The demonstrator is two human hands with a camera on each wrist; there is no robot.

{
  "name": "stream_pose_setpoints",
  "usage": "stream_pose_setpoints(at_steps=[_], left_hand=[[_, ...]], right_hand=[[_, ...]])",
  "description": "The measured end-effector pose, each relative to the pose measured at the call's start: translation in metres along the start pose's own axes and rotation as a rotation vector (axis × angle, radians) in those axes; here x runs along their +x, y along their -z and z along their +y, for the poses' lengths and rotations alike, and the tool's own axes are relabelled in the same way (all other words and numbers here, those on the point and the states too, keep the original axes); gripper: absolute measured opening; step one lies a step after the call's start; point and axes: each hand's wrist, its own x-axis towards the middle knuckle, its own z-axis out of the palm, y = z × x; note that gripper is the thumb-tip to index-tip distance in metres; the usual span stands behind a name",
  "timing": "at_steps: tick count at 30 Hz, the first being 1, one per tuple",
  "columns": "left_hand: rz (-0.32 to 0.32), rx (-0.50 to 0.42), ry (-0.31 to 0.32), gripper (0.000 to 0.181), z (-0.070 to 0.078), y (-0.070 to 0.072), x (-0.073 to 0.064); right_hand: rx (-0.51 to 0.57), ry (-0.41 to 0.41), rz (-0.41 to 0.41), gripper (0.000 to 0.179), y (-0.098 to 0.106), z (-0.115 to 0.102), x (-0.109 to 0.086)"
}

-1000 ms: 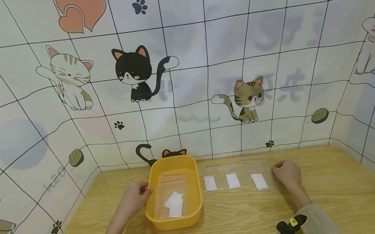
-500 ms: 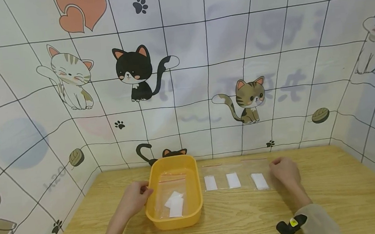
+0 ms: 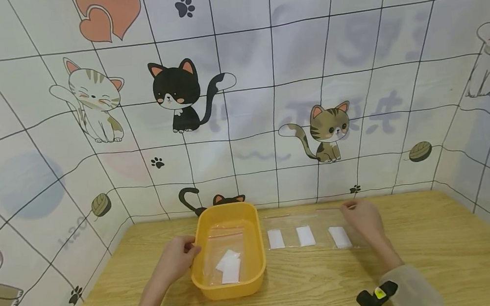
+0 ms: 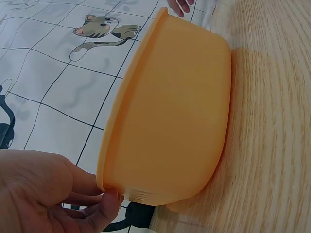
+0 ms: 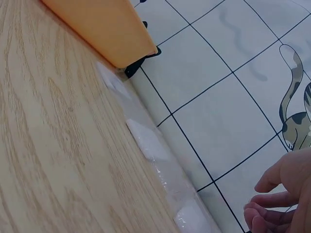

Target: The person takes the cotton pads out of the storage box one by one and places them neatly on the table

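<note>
Left hand (image 3: 177, 259) pinches the yellow tub (image 3: 229, 293); I'd hold that steady. Right hand (image 3: 363, 220) half-open, nothing gripped, at rightmost bag (image 3: 333, 224): I'd pinch its top edge squarely.

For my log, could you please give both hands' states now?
Left hand: closed, holding the yellow tub.
Right hand: open, loosely curled, near the rightmost bag.

Yellow basin (image 3: 231, 291) beside clear bags (image 3: 305, 236)
</note>
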Motion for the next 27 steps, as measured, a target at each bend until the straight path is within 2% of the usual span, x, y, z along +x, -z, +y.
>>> stream_pose_setpoints(at_steps=[7, 16, 27], left_hand=[[-0.004, -0.002, 0.01, 0.01, 0.002, 0.0, 0.001], [-0.009, -0.015, 0.021, 0.01, 0.002, 0.0, 0.0], [-0.007, -0.017, 0.009, 0.006, 0.0, -0.001, -0.001]], right_hand=[[0.021, 0.007, 0.012, 0.038, -0.004, -0.011, -0.002], [0.047, 0.077, 0.045, 0.032, -0.007, -0.034, -0.008], [0.076, 0.111, 0.058, 0.027, -0.01, -0.057, -0.015]])
